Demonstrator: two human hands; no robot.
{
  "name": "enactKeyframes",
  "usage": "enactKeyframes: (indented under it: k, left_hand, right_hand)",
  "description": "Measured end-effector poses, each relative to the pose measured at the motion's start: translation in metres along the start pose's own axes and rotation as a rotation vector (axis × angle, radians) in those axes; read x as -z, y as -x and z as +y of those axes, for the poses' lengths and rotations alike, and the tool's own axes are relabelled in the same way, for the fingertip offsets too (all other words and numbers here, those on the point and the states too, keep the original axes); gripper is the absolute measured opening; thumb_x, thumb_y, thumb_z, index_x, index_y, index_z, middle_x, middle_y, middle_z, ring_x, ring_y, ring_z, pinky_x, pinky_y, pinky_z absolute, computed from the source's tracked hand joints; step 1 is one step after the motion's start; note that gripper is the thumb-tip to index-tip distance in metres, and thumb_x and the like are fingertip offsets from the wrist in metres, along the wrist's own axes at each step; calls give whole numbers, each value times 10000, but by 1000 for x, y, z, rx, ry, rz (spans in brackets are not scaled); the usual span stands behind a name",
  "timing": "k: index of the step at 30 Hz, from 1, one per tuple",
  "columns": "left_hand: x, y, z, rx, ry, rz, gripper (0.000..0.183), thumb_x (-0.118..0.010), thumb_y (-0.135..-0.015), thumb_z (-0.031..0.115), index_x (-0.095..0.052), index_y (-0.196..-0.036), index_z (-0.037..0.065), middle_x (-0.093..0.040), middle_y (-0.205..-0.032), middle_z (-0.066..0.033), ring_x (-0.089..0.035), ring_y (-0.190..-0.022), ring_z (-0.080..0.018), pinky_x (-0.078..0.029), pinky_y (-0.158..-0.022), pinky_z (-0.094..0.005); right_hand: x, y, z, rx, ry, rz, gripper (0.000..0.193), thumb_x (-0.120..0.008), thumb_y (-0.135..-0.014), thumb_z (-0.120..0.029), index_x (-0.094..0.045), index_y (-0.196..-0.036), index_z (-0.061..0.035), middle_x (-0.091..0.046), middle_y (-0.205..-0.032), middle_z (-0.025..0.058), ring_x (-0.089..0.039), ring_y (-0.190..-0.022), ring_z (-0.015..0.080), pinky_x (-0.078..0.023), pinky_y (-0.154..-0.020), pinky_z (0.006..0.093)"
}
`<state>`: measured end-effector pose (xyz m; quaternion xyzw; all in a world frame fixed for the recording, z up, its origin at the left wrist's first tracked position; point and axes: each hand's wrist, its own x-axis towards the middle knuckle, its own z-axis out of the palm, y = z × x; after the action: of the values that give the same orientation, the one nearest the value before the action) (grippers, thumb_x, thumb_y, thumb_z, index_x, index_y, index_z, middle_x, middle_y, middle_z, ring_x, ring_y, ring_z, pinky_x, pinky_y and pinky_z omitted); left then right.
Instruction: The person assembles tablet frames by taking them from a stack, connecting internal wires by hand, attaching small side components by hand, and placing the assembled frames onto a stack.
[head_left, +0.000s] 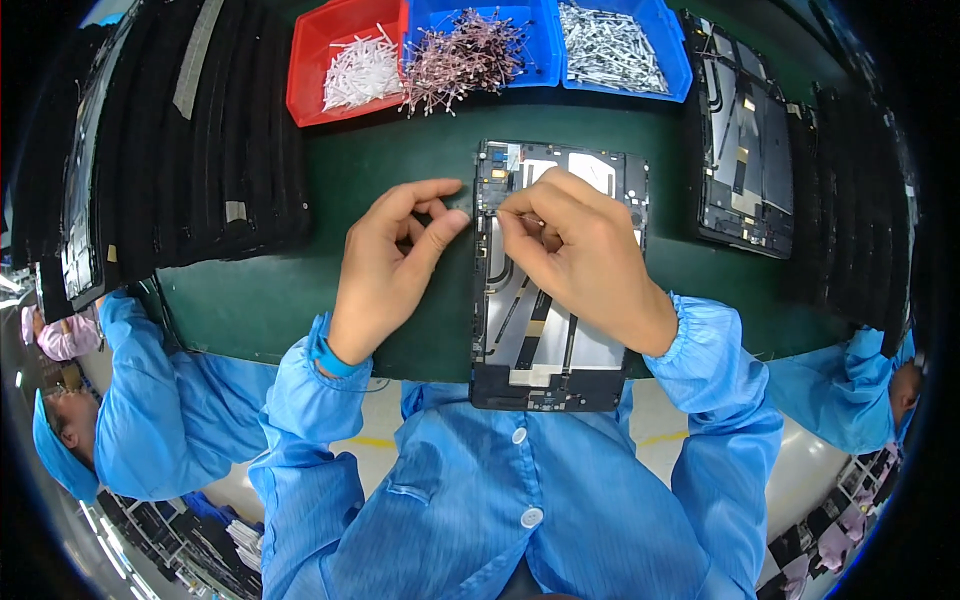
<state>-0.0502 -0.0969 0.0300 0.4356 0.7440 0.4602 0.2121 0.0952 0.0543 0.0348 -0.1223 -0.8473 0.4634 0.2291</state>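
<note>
An opened tablet housing (pixel 505 320), black-framed with silvery plates and dark flat cables, lies in front of me, its near end at the table edge. Over its upper part is my right hand (pixel 580 235), thumb and forefinger pinched together near the left rim. Whatever is between those fingertips is too small to make out. Just left of the housing, my left hand (pixel 390 260) hovers with thumb and forefinger apart and nothing visible between them. A blue band (pixel 335 360) circles my left wrist.
At the back stand a red bin (pixel 310 70) of white pieces, a blue bin (pixel 540 45) of pinkish wired parts and another blue bin (pixel 680 60) of silvery pieces. Black slotted racks (pixel 240 140) rise at left and right. Another tablet housing (pixel 745 150) leans right. Co-workers in blue (pixel 170 410) flank me.
</note>
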Motion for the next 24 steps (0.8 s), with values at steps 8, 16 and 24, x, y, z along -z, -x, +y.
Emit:
enactKeyframes:
  k: [8,16,24]
  left_hand:
    - [7,-12,3,541,529,-190,195,-683,-954,94,-620,-1073,-47,-639,-838,-48,-519,-537,-31,-361,-374,-190]
    - [7,-20,1,535,516,-216,149,-686,-942,70,-618,-1007,-44,-631,-805,-42,-516,-519,-26,-355,-369,-194]
    - [4,-19,2,523,406,-209,148,-691,-943,86,-619,-994,-32,-614,-703,-19,-493,-476,-24,-342,-375,-200]
  right_hand:
    - [-9,0,4,20,134,-1,81,-711,-831,7,-677,-904,15,-596,-801,87,-636,-640,181,-510,-561,307]
    - [-12,1,8,103,189,12,98,-705,-824,-53,-620,-866,-28,-548,-836,93,-630,-631,296,-512,-534,397]
    - [-13,1,9,136,230,33,116,-713,-804,-52,-606,-849,-46,-540,-821,78,-637,-625,266,-512,-518,379]
